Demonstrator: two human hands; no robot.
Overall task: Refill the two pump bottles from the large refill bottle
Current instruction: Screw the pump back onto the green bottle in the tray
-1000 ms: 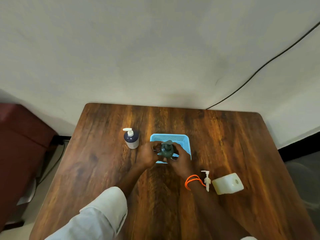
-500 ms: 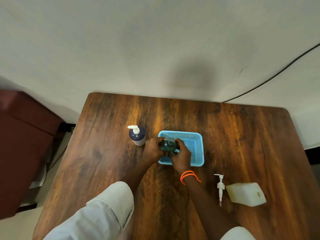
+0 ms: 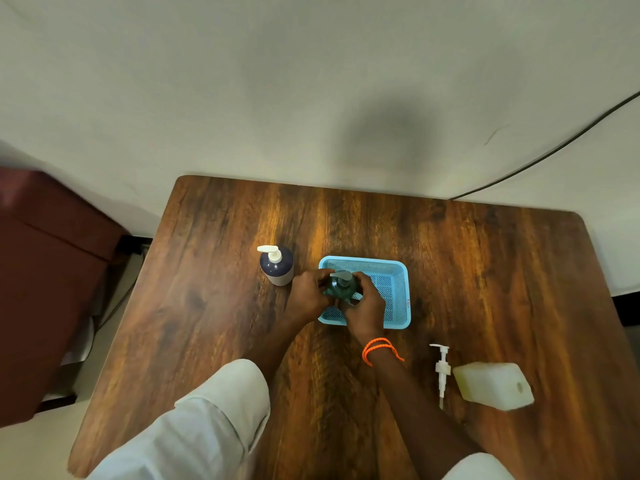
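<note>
From the head view, both hands meet at a dark green round pump bottle [image 3: 341,285] standing in the left part of a light blue perforated plastic basket [image 3: 394,271] on the brown wooden worktop [image 3: 485,271]. The left hand [image 3: 308,294] curls around the bottle's left side; the right hand [image 3: 367,306] grips its right side, an orange cord bracelet [image 3: 379,348] on that wrist. A dark blue pump bottle with a white pump [image 3: 276,265] stands just left of the basket. Near the right forearm lie a loose white pump head with tube [image 3: 442,370] and, beside it, the whitish translucent rectangular refill bottle [image 3: 491,386] on its side.
</note>
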